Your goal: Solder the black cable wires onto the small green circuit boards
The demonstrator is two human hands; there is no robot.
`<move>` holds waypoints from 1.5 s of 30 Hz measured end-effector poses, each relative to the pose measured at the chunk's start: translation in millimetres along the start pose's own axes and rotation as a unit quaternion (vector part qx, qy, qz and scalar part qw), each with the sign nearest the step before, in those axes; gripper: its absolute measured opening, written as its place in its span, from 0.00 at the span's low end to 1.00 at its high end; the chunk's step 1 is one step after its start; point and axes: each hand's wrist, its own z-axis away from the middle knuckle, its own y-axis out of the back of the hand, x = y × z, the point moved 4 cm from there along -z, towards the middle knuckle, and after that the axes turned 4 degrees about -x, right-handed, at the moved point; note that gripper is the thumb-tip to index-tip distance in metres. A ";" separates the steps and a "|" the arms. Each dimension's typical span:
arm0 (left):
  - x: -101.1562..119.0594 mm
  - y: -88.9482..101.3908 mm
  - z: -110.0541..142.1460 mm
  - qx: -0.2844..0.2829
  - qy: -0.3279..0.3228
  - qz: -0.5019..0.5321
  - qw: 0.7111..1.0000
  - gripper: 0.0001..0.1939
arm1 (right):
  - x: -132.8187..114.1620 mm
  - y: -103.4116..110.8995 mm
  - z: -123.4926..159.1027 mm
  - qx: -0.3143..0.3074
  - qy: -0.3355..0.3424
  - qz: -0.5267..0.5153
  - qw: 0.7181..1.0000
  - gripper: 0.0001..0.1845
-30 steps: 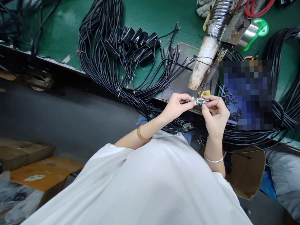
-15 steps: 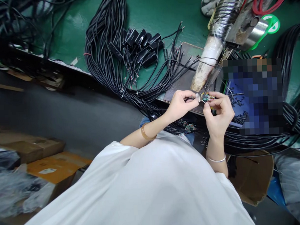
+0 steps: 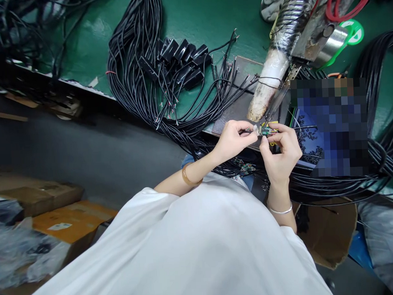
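Observation:
My left hand [image 3: 234, 141] pinches a small whitish piece [image 3: 255, 128] between thumb and fingertips; its exact kind is too small to make out. Close to its right, my right hand [image 3: 283, 152] grips a small green circuit board [image 3: 266, 131] with thin coloured wires at its right side. The board's left edge, with a row of light contacts, meets the whitish piece or lies right by it. Just above the board end the thin metal rods of a soldering fixture [image 3: 275, 105]. A white wrapped tube [image 3: 265, 87] slants down beside them, its open end near my left fingertips.
Bundled black cables [image 3: 126, 81] with stripped ends and several black plastic housings [image 3: 183, 57] lie on the green table [image 3: 208, 18]. A solder spool [image 3: 333, 46] is on the fixture. More small boards [image 3: 247, 167] rest below my hands. Cardboard boxes [image 3: 73, 218] stand on the floor at left.
Both hands keep their pinch on the board and the whitish piece. The whole view has shifted slightly; the right hand sits a little lower and further left.

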 end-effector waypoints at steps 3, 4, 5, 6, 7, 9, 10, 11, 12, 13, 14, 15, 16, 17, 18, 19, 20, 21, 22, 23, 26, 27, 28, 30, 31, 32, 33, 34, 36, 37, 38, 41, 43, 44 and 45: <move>1.5 -0.3 0.5 0.010 -0.011 -0.012 1.000 0.11 | -1.7 0.2 -0.6 0.013 0.003 0.007 1.000 0.07; 2.5 -0.3 0.6 0.013 -0.015 -0.015 1.000 0.10 | -2.6 0.5 -0.8 0.015 0.004 0.011 1.000 0.07; 3.8 -0.1 0.7 0.016 -0.019 -0.017 1.000 0.10 | -3.3 0.9 -0.9 0.016 0.004 0.013 1.000 0.07; 5.3 0.2 0.8 0.018 -0.024 -0.021 0.999 0.09 | -4.1 1.4 -1.0 0.016 0.004 0.014 1.000 0.06; 6.8 0.4 0.9 0.018 -0.028 -0.023 0.999 0.09 | -4.9 2.1 -1.0 0.016 0.004 0.015 1.000 0.06; 9.1 0.8 0.9 0.015 -0.035 -0.025 0.999 0.08 | -6.2 3.4 -1.0 0.015 0.007 0.021 1.000 0.06; 9.6 1.2 0.8 0.014 -0.036 -0.022 0.999 0.08 | -6.7 3.8 -0.9 0.013 0.009 0.026 1.000 0.06; 9.7 1.7 0.6 0.013 -0.036 -0.018 0.999 0.08 | -7.1 4.1 -0.7 0.010 0.011 0.030 0.999 0.06; 9.2 2.4 0.4 0.012 -0.033 -0.012 0.999 0.08 | -7.3 4.0 -0.6 0.005 0.013 0.030 0.999 0.06; 8.2 3.1 0.2 0.010 -0.027 -0.005 1.000 0.08 | -7.4 3.7 -0.4 -0.001 0.014 0.027 1.000 0.07; 6.8 3.7 -0.1 0.006 -0.018 0.000 1.000 0.08 | -7.3 3.3 -0.1 -0.006 0.015 0.020 1.000 0.07; 5.2 4.2 -0.3 0.001 -0.008 0.002 1.000 0.08 | -7.0 3.0 0.3 -0.010 0.015 0.013 1.000 0.07; 3.7 4.6 -0.4 -0.006 0.001 0.003 1.000 0.09 | -6.7 2.6 0.8 -0.013 0.014 0.006 1.000 0.08; 2.4 4.8 -0.3 -0.013 0.007 0.003 1.000 0.09 | -6.2 2.4 1.3 -0.015 0.013 0.000 1.000 0.08; 1.4 4.8 -0.1 -0.019 0.011 0.003 1.000 0.09 | -5.7 2.4 1.8 -0.016 0.012 -0.002 1.000 0.08; 0.8 4.7 0.2 -0.022 0.011 0.002 1.000 0.09 | -5.1 2.6 2.5 -0.016 0.011 -0.003 1.000 0.08; 0.4 4.5 0.6 -0.025 0.011 0.002 1.000 0.10 | -4.4 3.0 3.1 -0.016 0.009 -0.004 1.000 0.08; 0.1 3.9 1.1 -0.027 0.011 0.002 1.000 0.10 | -3.6 3.4 3.7 -0.016 0.006 -0.006 1.000 0.08; -0.1 3.1 1.6 -0.030 0.012 0.001 0.999 0.11 | -2.7 3.7 4.2 -0.018 0.003 -0.008 1.000 0.07; -0.3 2.2 2.0 -0.031 0.012 -0.001 0.999 0.11 | -1.8 4.0 4.6 -0.019 -0.001 -0.008 1.000 0.07; -0.9 -0.2 2.6 -0.028 0.011 -0.007 1.000 0.11 | 0.1 3.4 4.3 -0.022 -0.009 -0.002 1.000 0.06; -0.9 -0.6 2.5 -0.022 0.008 -0.009 1.000 0.11 | 0.1 3.1 3.7 -0.019 -0.007 0.002 1.000 0.06; -0.8 -0.9 2.4 -0.016 0.004 -0.011 1.000 0.11 | -0.3 2.9 3.0 -0.013 -0.004 0.004 1.000 0.06; 0.0 -0.9 2.0 -0.003 -0.004 -0.013 1.000 0.11 | -1.9 2.9 1.1 -0.001 0.007 0.007 1.000 0.07; 0.8 -0.6 1.8 0.003 -0.007 -0.014 1.000 0.11 | -2.9 3.0 0.2 0.004 0.012 0.007 1.000 0.07; 1.9 -0.3 1.6 0.008 -0.011 -0.013 1.000 0.11 | -3.8 3.1 -0.5 0.008 0.016 0.007 1.000 0.07; 3.4 0.0 1.5 0.010 -0.015 -0.013 1.000 0.10 | -4.7 3.3 -1.0 0.010 0.018 0.009 1.000 0.07; 5.0 0.3 1.3 0.011 -0.020 -0.012 1.000 0.10 | -5.6 3.6 -1.3 0.011 0.021 0.011 1.000 0.06; 7.9 0.7 1.1 0.009 -0.027 -0.012 1.000 0.09 | -6.9 4.2 -1.1 0.013 0.023 0.015 1.000 0.06; 8.9 1.0 1.0 0.008 -0.029 -0.012 0.999 0.09 | -7.3 4.4 -0.8 0.013 0.024 0.017 0.999 0.06; 9.5 1.2 0.8 0.007 -0.028 -0.011 1.000 0.09 | -7.6 4.5 -0.4 0.013 0.024 0.017 0.999 0.06; 8.6 2.0 0.7 0.001 -0.020 -0.004 1.000 0.09 | -7.4 4.2 1.0 0.009 0.024 0.011 1.000 0.06; 6.6 2.2 1.0 -0.010 -0.012 0.000 1.000 0.10 | -6.6 3.5 1.9 0.002 0.024 0.004 1.000 0.07; 5.4 2.3 1.4 -0.015 -0.006 0.000 1.000 0.10 | -5.9 3.3 2.3 -0.002 0.023 0.000 1.000 0.07; 4.2 2.4 1.7 -0.019 -0.001 -0.001 1.000 0.10 | -5.2 3.1 2.7 -0.006 0.023 -0.002 1.000 0.08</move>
